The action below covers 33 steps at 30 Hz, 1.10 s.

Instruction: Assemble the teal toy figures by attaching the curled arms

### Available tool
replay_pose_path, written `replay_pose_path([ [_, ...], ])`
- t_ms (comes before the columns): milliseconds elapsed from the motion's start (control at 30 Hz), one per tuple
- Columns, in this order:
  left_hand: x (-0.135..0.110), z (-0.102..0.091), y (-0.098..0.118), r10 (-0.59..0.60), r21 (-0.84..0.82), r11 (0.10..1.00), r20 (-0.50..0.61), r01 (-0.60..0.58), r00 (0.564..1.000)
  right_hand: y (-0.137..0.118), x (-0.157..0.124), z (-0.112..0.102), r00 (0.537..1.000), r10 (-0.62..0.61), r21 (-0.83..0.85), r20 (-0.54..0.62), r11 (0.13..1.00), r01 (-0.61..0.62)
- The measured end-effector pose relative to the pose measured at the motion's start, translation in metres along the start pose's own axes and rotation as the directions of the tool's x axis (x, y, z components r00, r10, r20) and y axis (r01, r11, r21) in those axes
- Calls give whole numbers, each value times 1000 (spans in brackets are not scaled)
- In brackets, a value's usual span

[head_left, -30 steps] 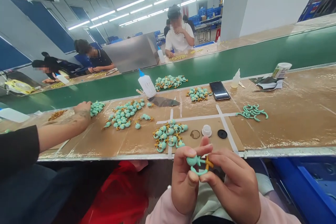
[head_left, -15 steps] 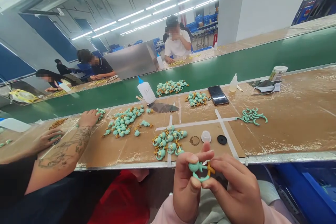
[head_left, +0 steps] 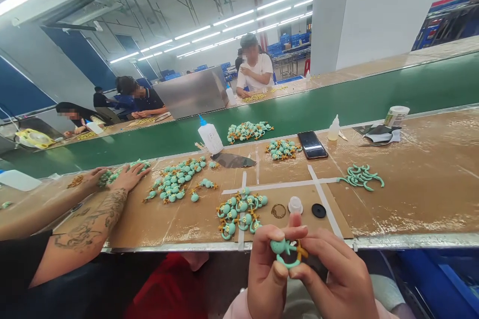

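Note:
My left hand (head_left: 267, 274) and my right hand (head_left: 337, 279) pinch a small teal rubber figure (head_left: 286, 249) between their fingertips, low in the view, just below the bench edge. It has a round head, a curved teal loop and an orange-yellow piece at its right side. Beyond my fingertips, a heap of similar teal figures (head_left: 239, 212) lies on the brown cardboard work surface (head_left: 179, 224). A small white cap (head_left: 295, 205), a black disc (head_left: 319, 211) and a thin brass-coloured ring (head_left: 278, 211) lie closest to my right hand's raised finger.
A co-worker's tattooed forearm (head_left: 92, 222) and hands (head_left: 129, 177) reach over the bench at left, among more teal figures (head_left: 175, 179). A glue bottle (head_left: 210, 137), phone (head_left: 312, 145) and teal strips (head_left: 361, 177) stand beyond. A green conveyor belt (head_left: 299, 109) runs behind.
The co-worker's second hand has come onto the teal pieces at left. My view has tilted slightly. My hands still hold the figure in the same pinch.

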State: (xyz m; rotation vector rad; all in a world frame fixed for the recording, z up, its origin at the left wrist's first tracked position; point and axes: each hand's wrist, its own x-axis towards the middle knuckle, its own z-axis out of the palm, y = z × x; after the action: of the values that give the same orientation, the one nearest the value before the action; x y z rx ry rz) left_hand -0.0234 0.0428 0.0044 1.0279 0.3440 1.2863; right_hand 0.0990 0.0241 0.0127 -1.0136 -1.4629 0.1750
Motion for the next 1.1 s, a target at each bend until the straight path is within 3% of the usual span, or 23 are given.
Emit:
replay_pose_path([
  [467, -3, -13, -2, 19, -64, 998, -89, -24, 996, 9, -9, 12, 993, -7, -19, 120, 1000, 9],
  [600, -4, -21, 2, 34, -45, 998, -63, -37, 997, 9, -10, 20, 991, -20, -25, 130, 999, 24],
  [833, -6, -23, 3, 31, -83, 996, -132, -42, 991, 7, -8, 27, 989, -31, -36, 142, 999, 37],
  [1100, -7, -28, 1, 47, -93, 994, -68, -54, 997, 8, -7, 24, 978, -43, -74, 204, 996, 60],
])
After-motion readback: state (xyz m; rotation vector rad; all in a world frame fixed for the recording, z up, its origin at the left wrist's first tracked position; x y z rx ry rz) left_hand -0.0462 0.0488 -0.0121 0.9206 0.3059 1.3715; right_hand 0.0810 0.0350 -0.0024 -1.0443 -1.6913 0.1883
